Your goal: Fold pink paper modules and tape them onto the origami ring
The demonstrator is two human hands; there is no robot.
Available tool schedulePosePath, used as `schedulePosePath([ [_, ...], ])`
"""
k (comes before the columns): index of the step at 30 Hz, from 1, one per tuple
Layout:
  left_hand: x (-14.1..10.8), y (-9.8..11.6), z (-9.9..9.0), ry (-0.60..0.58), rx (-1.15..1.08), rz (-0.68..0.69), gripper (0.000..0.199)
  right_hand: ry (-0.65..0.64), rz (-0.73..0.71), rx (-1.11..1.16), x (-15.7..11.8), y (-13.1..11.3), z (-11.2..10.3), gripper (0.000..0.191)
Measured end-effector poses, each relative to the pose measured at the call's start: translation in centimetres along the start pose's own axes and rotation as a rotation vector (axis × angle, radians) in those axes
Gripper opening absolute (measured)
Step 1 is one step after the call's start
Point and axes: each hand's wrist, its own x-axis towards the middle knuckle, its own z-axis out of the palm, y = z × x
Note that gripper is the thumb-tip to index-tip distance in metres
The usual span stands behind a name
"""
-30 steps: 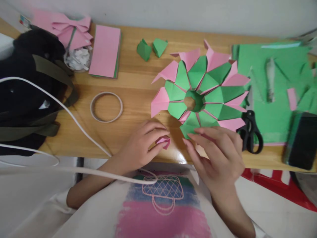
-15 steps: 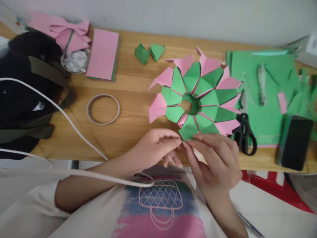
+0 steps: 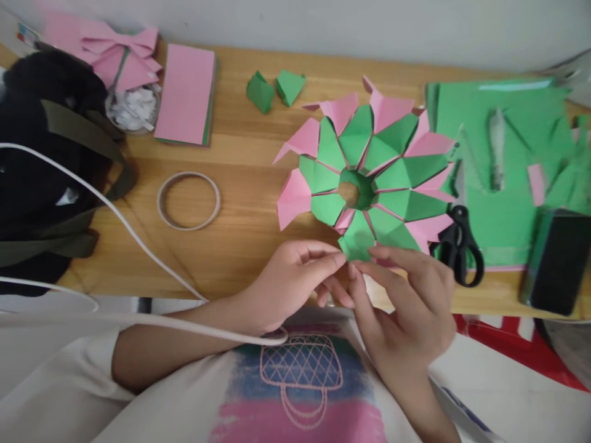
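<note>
A folded paper flower (image 3: 356, 136) with green inner petals, pink outer petals and an open hole in its centre lies on the table in front of me. My left hand (image 3: 295, 280) pinches the outer edge of its nearest green petal between thumb and index finger, the other fingers loosely curled below. From the other side, my right hand (image 3: 409, 301) has thumb and index finger together at that same edge, its remaining fingers bent over the petal. The exact spot between the fingertips is partly hidden.
Two small green folded pieces (image 3: 260, 92) lie behind the flower. A tape roll (image 3: 218, 200), pink paper stack (image 3: 184, 92) and black bag (image 3: 28, 178) are leftward. Black scissors (image 3: 459, 243), green sheets (image 3: 503, 224), a cutter (image 3: 497, 147) and a phone (image 3: 558, 261) sit right. A white cable (image 3: 133, 229) crosses my left forearm.
The view has shifted slightly. Both hands keep their places at the flower's near petal, with only a small movement of the fingers.
</note>
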Motion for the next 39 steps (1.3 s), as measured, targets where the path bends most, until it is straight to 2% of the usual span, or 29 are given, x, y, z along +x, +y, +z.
schedulePosePath([
  [5,0.0,-0.1,0.3,0.021,-0.015,0.017,0.022,0.025,0.086,0.029,-0.1,-0.3,0.3,0.009],
  [13,0.1,-0.1,0.6,0.048,0.011,0.006,0.024,0.059,0.124,-0.05,-0.1,-0.6,0.7,0.005],
  [22,0.1,0.0,0.6,0.055,0.03,-0.008,0.022,0.074,0.176,0.011,-0.3,-0.6,0.5,0.005],
  [33,0.2,-0.1,0.4,0.022,-0.042,-0.033,0.018,-0.007,0.263,0.076,-0.3,0.0,0.5,0.014],
  [39,0.2,-0.2,0.4,0.035,0.069,0.0,0.018,-0.016,0.26,0.142,-0.4,0.3,0.4,0.015],
])
